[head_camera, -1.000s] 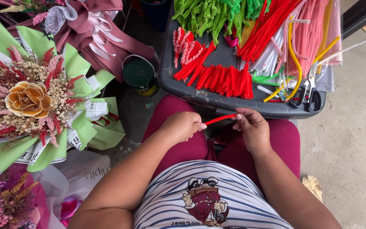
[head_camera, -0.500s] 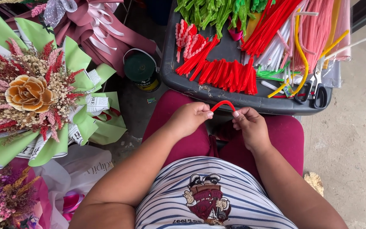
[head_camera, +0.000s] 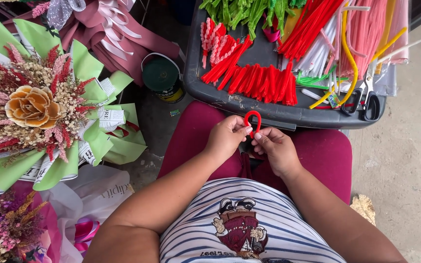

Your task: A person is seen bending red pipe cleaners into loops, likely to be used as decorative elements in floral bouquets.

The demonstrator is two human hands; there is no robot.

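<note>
Here a red pipe cleaner [head_camera: 253,121] was bent into a narrow loop over the lap, its ends pinched by the left hand [head_camera: 227,138] and right hand [head_camera: 275,148]. Twisting the ends seemed due; the tray [head_camera: 249,109] lay at twelve o'clock.

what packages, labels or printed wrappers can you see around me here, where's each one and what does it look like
Printed paper wrap: in the green bouquet at left, white with dark newsprint.
Round tin: on the ground beside the grey tray, dark green lid, yellow band.
White bag: lower left, soft, faint grey lettering.
Small tag: on the tray near the scissors, too small to make out.
</note>
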